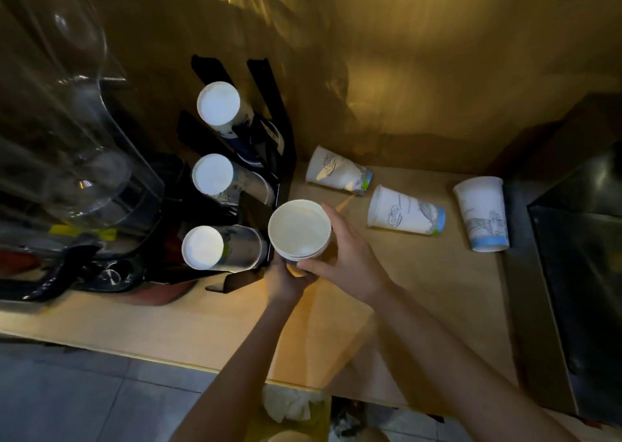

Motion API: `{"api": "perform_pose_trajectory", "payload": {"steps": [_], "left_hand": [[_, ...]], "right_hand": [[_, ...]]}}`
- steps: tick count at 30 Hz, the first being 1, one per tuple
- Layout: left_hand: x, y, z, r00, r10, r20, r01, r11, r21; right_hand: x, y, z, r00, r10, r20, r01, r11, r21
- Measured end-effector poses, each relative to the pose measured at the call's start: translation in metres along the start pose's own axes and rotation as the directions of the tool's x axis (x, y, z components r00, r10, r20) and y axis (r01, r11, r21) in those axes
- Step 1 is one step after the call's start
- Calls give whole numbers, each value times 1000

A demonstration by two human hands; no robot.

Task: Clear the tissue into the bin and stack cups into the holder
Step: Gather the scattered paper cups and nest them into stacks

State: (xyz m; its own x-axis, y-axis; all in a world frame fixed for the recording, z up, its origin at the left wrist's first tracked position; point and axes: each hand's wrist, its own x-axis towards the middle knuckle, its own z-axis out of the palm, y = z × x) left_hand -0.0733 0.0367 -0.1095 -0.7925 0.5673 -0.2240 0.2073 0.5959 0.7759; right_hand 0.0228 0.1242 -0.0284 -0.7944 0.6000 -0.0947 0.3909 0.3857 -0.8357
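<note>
A short stack of white paper cups point(299, 229), mouths up, is held by both hands just right of the black cup holder point(269, 112). My left hand point(284, 281) grips it from below and my right hand point(350, 260) wraps its right side. The holder carries three cup stacks point(218, 103) point(213, 174) point(203, 247), bottoms facing me. Three printed cups lie on their sides on the wooden counter point(437, 290): one near the wall point(338, 174), one in the middle point(405, 211), one at the right point(483, 212). Crumpled white tissue point(289, 404) sits in a bin below the counter's front edge.
A clear-domed machine point(64, 132) and dark clutter fill the left of the counter. A dark metal box point(579, 273) stands at the right. A golden wall point(404, 71) backs the counter. Grey floor tiles point(84, 401) lie below.
</note>
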Motion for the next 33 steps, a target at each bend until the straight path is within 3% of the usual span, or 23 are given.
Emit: {"api": "perform_pose_trajectory", "payload": {"steps": [8, 13, 15, 19, 22, 25, 29, 33], "left_hand": [[-6, 5, 10, 991, -135, 8, 134, 990, 51], [-28, 12, 18, 949, -313, 48, 307, 947, 97], [-40, 13, 18, 941, -328, 80, 315, 939, 142], [-54, 36, 24, 967, -74, 243, -13, 941, 339], [-51, 67, 36, 921, 133, 366, -278, 881, 381], [-34, 98, 54, 869, 306, 389, -468, 763, 445], [-1, 132, 81, 817, 405, 411, -577, 596, 559], [37, 149, 105, 726, 577, 375, -632, 345, 694]], "right_hand": [[1, 2, -7, 998, -36, 44, 35, 999, 16], [2, 4, -17, 994, -58, 98, 70, 990, -126], [-1, 10, -27, 992, -48, 115, 69, 980, -184], [-8, 39, -58, 997, -33, 63, 55, 914, -402], [-16, 69, -87, 996, 39, -79, -77, 819, -569], [-22, 96, -114, 966, 115, -232, -240, 736, -633], [-18, 129, -143, 914, 198, -354, -390, 671, -631], [-11, 154, -153, 862, 290, -415, -491, 678, -547]]}}
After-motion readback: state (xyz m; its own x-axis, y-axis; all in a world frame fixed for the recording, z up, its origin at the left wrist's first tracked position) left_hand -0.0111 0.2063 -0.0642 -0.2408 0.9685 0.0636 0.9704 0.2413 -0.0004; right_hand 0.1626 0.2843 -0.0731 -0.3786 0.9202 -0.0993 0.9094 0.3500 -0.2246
